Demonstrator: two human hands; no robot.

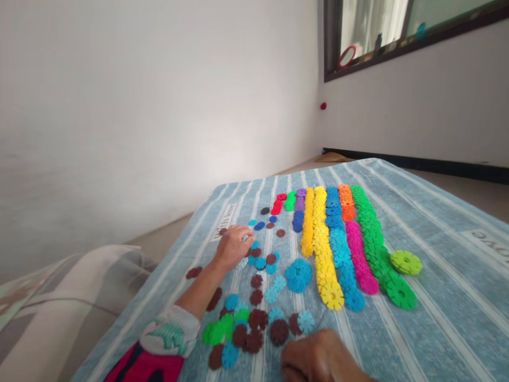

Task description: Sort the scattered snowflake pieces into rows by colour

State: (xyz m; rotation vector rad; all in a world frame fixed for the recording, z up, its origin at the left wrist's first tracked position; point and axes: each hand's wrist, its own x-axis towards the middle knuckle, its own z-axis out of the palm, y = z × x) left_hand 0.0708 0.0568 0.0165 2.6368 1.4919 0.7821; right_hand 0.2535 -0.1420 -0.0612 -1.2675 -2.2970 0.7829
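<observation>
The left hand (234, 246) is hanging low among the loose discs (256, 296), holding its fingers half bent; whether they are grasping or touching one I cannot tell, as the tips are blurring together. A blue disc (255, 244) is lying just beside them, at three o'clock from that hand; a brown pair (194, 272) is lying at eight. The left forearm (204, 289) is covering part of the cloth (437, 265).

The right hand (318, 355) is showing at five o'clock from the left, its fingers bending under. The bottom edge is cutting it off and its fingertips are hiding, so I cannot tell whether it is clenching anything. A pale disc (306, 322) is lying near it at eleven o'clock, a dark brown disc (279, 332) at ten.
</observation>
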